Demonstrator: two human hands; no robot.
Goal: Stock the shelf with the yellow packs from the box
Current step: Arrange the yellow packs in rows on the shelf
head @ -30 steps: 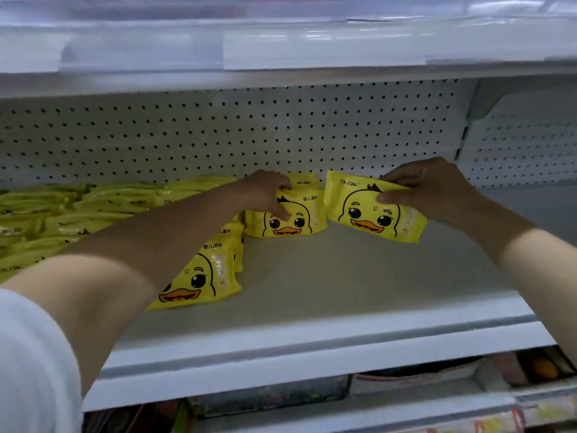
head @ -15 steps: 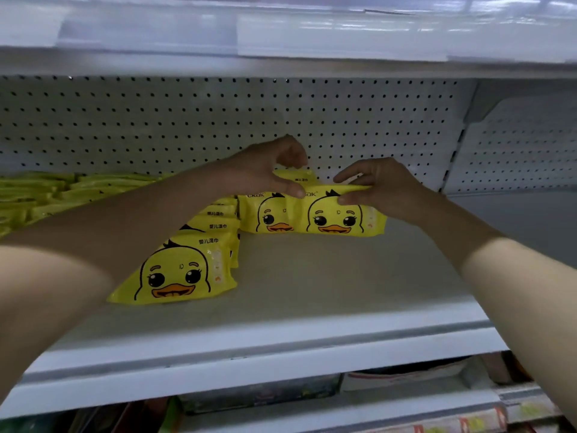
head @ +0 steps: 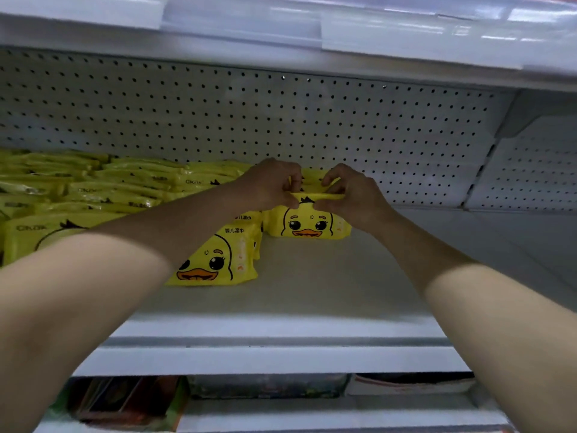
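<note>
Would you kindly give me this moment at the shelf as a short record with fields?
left hand: pinches the top edge of the yellow pack
right hand: pinches the same edge
pack position: upright, duck face forward, bottom on the shelf, near the pegboard
stocked packs: rows to the left
box: not in view

I see a shop: a white metal display shelf [head: 312, 292], its perforated white back panel [head: 374, 120], clear plastic price-label strips [head: 390, 35] and rows of identical yellow duck-printed plastic packs [head: 109, 189].
</note>
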